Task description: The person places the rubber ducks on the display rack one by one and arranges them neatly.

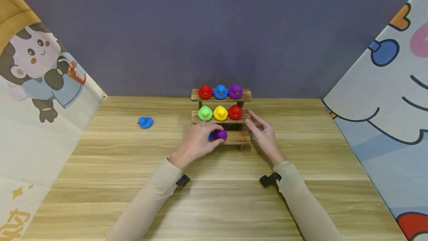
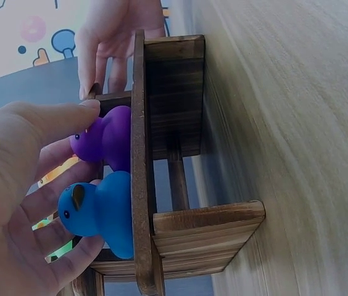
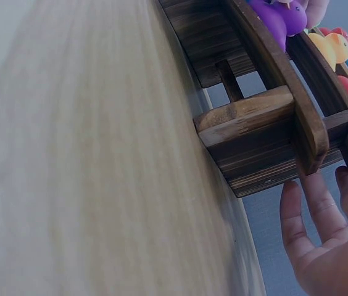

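Head view first: the left hand [image 1: 197,142] reaches onto the bottom step of the wooden rack [image 1: 245,95], fingers curled round the purple duck [image 1: 220,134] sitting there, with a blue duck [image 2: 100,213] tucked just beside it under the palm. From the left wrist camera, a fingertip presses the purple duck's head while the lower fingers cradle the blue one, and both ducks rest against the shelf board. The right hand [image 1: 264,133] sits at the rack's right end, fingers relaxed and nearly straight, tips touching the edge of the middle shelf, gripping nothing. No readable writing anywhere; only cartoon prints on the side cloths. Middle shelf carries green, yellow and red ducks; top shelf red, blue and purple. Another blue duck [image 1: 145,122] lies alone on the table [image 1: 110,181], well apart to the left.
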The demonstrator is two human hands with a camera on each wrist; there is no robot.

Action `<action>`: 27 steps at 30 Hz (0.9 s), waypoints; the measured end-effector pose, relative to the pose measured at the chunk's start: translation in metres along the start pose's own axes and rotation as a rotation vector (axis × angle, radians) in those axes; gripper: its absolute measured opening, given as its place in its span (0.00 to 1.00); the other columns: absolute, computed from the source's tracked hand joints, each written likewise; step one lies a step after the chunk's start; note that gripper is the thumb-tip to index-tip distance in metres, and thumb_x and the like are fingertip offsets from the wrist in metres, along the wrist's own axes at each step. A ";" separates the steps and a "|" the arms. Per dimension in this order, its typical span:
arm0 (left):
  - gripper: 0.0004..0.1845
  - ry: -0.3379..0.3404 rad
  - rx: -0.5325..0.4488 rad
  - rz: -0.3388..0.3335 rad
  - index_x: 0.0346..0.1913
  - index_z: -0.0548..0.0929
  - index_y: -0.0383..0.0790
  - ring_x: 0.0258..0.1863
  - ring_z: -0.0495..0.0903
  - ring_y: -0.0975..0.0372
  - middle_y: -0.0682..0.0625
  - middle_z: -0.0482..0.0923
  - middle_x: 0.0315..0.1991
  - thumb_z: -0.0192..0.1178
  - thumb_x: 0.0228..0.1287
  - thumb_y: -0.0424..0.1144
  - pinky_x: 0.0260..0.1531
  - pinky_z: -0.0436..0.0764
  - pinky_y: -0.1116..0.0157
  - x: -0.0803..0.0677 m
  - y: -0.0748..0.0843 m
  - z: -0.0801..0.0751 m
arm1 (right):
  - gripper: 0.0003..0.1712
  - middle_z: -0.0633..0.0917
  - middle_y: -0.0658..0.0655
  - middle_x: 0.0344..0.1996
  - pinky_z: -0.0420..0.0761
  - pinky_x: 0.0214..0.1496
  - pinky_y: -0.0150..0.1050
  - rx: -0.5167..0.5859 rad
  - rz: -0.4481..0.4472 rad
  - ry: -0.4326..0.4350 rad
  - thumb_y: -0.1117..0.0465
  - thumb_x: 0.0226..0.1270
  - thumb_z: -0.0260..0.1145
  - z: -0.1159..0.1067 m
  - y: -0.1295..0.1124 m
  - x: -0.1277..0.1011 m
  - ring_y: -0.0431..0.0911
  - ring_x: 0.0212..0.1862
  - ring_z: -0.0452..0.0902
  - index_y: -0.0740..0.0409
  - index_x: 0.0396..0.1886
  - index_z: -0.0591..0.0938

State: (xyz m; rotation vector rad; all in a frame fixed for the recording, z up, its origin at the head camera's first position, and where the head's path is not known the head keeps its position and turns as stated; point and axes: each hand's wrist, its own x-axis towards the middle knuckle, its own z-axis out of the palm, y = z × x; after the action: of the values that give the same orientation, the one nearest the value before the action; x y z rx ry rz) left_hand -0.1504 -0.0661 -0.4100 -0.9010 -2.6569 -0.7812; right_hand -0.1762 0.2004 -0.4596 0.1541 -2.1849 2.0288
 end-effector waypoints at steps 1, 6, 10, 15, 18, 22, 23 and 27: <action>0.17 0.000 0.001 0.000 0.53 0.91 0.46 0.50 0.90 0.56 0.51 0.91 0.53 0.79 0.63 0.45 0.51 0.88 0.57 0.000 0.000 0.000 | 0.29 0.86 0.66 0.61 0.91 0.49 0.36 -0.001 0.000 0.000 0.62 0.78 0.69 0.000 0.000 0.000 0.44 0.44 0.93 0.58 0.75 0.77; 0.17 -0.006 0.012 -0.003 0.53 0.90 0.47 0.49 0.89 0.56 0.52 0.91 0.52 0.78 0.63 0.46 0.49 0.88 0.58 0.000 0.001 0.000 | 0.29 0.86 0.67 0.61 0.91 0.49 0.37 -0.003 -0.002 0.004 0.62 0.78 0.69 0.000 0.000 0.000 0.46 0.44 0.93 0.59 0.75 0.78; 0.17 -0.019 0.020 -0.019 0.54 0.90 0.47 0.51 0.89 0.55 0.51 0.91 0.52 0.77 0.65 0.47 0.52 0.88 0.57 0.000 0.002 -0.003 | 0.29 0.89 0.60 0.58 0.91 0.49 0.37 -0.003 -0.003 0.002 0.61 0.78 0.69 0.000 0.001 0.000 0.47 0.44 0.93 0.58 0.75 0.78; 0.17 -0.030 0.015 -0.047 0.55 0.90 0.46 0.57 0.88 0.53 0.49 0.90 0.56 0.75 0.67 0.48 0.58 0.87 0.53 0.000 0.004 -0.007 | 0.29 0.92 0.48 0.53 0.91 0.50 0.37 0.009 -0.005 -0.003 0.60 0.78 0.69 -0.001 0.002 0.000 0.44 0.44 0.93 0.57 0.75 0.78; 0.17 -0.024 0.006 -0.053 0.55 0.90 0.46 0.59 0.87 0.52 0.49 0.90 0.57 0.75 0.68 0.47 0.60 0.87 0.52 -0.001 0.004 -0.010 | 0.29 0.92 0.44 0.52 0.91 0.50 0.38 0.017 -0.012 -0.002 0.61 0.77 0.69 -0.001 0.001 0.000 0.45 0.44 0.93 0.58 0.74 0.78; 0.15 0.005 0.005 -0.040 0.54 0.90 0.46 0.59 0.87 0.52 0.49 0.90 0.57 0.74 0.69 0.47 0.61 0.86 0.52 -0.002 0.002 -0.013 | 0.29 0.92 0.40 0.50 0.91 0.49 0.38 0.020 -0.019 -0.003 0.62 0.77 0.69 0.000 0.001 0.000 0.46 0.44 0.93 0.59 0.74 0.78; 0.15 0.013 0.006 -0.036 0.54 0.91 0.46 0.58 0.87 0.52 0.49 0.90 0.56 0.74 0.69 0.47 0.60 0.86 0.52 -0.003 0.001 -0.013 | 0.29 0.92 0.40 0.49 0.91 0.49 0.37 0.020 -0.019 -0.003 0.62 0.77 0.69 0.000 0.001 0.000 0.45 0.44 0.93 0.59 0.74 0.78; 0.15 0.043 0.012 -0.021 0.54 0.91 0.44 0.57 0.87 0.53 0.48 0.91 0.55 0.73 0.70 0.46 0.60 0.86 0.53 -0.005 -0.001 -0.017 | 0.29 0.92 0.40 0.49 0.91 0.47 0.34 0.012 -0.014 -0.002 0.61 0.77 0.69 -0.001 0.001 0.000 0.44 0.44 0.93 0.58 0.74 0.78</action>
State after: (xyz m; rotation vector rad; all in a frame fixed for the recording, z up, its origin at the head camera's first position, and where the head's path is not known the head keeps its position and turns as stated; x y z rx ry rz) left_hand -0.1462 -0.0783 -0.3979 -0.8453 -2.6355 -0.7795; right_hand -0.1760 0.2012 -0.4608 0.1726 -2.1674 2.0351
